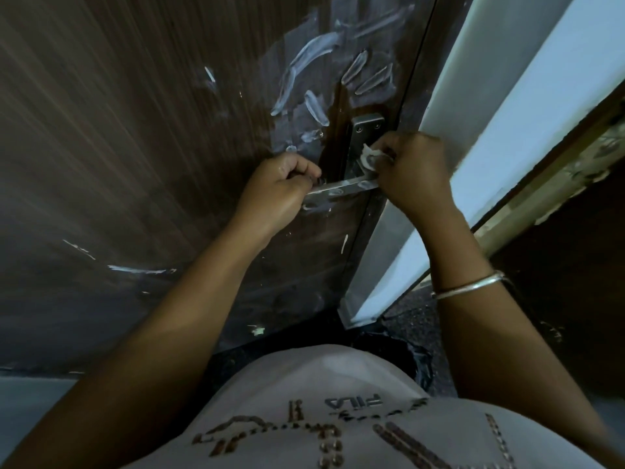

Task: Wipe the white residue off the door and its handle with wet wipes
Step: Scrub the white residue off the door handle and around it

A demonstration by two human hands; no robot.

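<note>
A dark wood-grain door [135,130] fills the view, with white residue streaks [314,55] above its metal handle plate [367,126]. More white smears lie lower left on the door. The lever handle [341,187] runs across the middle, with white smears on it. My left hand [280,191] grips the free end of the lever. My right hand [412,174] pinches a crumpled white wet wipe [370,157] against the handle near its pivot.
The door's edge [375,214] stands just right of the handle, next to a white door frame [507,106]. Dark speckled floor [409,316] shows below. A metal bangle [470,286] sits on my right wrist.
</note>
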